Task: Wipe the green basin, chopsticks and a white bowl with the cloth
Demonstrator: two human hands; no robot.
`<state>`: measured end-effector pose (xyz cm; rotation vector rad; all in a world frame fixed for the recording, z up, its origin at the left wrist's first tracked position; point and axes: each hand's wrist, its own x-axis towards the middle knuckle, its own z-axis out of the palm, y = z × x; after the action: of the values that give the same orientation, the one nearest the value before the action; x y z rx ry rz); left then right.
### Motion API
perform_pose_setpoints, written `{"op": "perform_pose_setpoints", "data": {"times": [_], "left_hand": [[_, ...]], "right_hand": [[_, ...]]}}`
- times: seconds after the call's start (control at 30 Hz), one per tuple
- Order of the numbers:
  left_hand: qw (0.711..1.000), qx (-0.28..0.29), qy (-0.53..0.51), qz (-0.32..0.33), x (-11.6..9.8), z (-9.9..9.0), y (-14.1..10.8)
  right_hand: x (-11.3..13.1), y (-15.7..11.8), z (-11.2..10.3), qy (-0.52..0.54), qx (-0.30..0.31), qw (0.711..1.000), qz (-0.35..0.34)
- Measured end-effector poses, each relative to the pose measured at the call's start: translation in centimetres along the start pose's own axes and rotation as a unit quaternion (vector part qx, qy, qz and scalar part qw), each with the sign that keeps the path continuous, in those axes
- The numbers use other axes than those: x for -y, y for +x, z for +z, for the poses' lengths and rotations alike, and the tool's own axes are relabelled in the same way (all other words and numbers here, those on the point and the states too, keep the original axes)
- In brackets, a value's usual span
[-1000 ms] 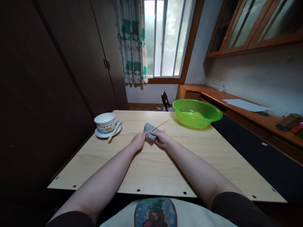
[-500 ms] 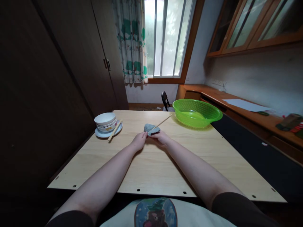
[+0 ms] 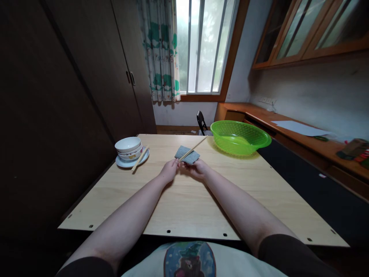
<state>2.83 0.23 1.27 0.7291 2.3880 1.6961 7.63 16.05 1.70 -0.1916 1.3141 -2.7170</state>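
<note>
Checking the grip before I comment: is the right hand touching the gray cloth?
Touching. The head view shows the fingers of the right hand against the near edge of the gray cloth, with no gap, below the chopstick.

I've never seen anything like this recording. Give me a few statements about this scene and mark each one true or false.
The green plastic basin stands on the wooden table. True.
The white bowls sit inside the basin. False: they are stacked on a small plate.
The left hand and right hand are both empty. False: between them they hold a grey cloth and a wooden chopstick.
Chopsticks rest on the small plate. True.
</note>
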Motion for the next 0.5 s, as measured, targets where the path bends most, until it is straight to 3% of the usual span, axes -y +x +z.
{"op": "perform_pose_setpoints", "data": {"times": [0.2, 0.33, 0.5], "left_hand": [[0.995, 0.01, -0.085, -0.041, 0.2, 0.3, 0.2], [0.988, 0.036, -0.133, -0.064, -0.1, 0.6, 0.1], [0.994, 0.05, -0.085, -0.042, -0.1, 0.5, -0.2]], "right_hand": [[0.8, -0.1, 0.2, 0.036, -0.028, 0.998, 0.039], [-0.1, 0.4, 0.1, -0.018, -0.091, 0.996, -0.003], [-1.2, 0.8, -0.1, -0.114, -0.119, 0.985, -0.05]]}}
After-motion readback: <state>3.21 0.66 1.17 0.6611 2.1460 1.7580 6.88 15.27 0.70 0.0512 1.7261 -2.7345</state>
